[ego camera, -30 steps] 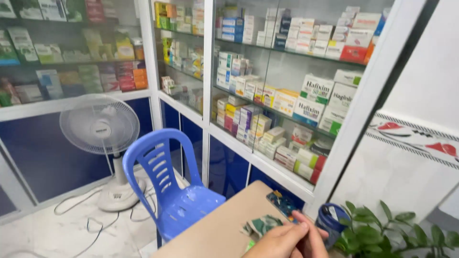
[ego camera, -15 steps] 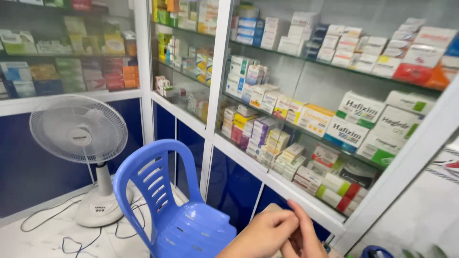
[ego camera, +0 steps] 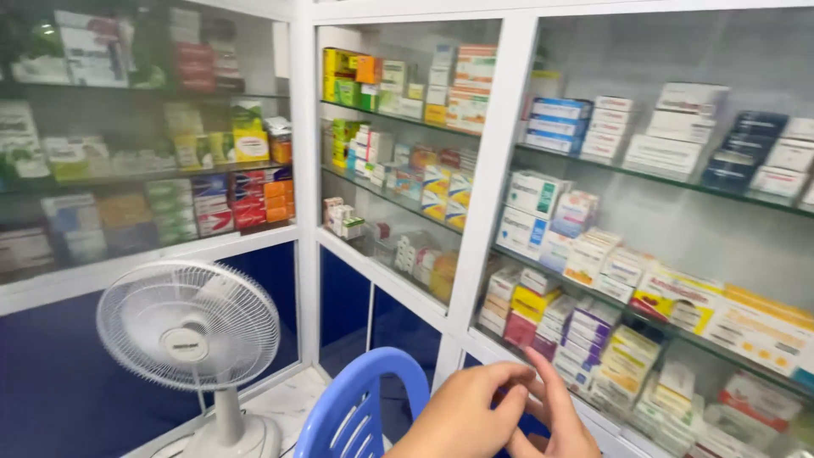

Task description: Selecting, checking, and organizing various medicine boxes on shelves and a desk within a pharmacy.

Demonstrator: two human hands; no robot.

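Low in the frame, our left hand (ego camera: 462,416) and right hand (ego camera: 551,424) touch, fingers loosely curled, grasping nothing; beside them the blue plastic chair (ego camera: 360,407) looks light, rigid, best gripped by its backrest

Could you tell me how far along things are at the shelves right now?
The boxes already stand in rows on the glass shelves. The left hand and right hand are together low in view above the blue chair, holding nothing visible. No box has been reached for yet.

Blue chair (ego camera: 356,416) below — cabinet glass (ego camera: 644,254) ahead
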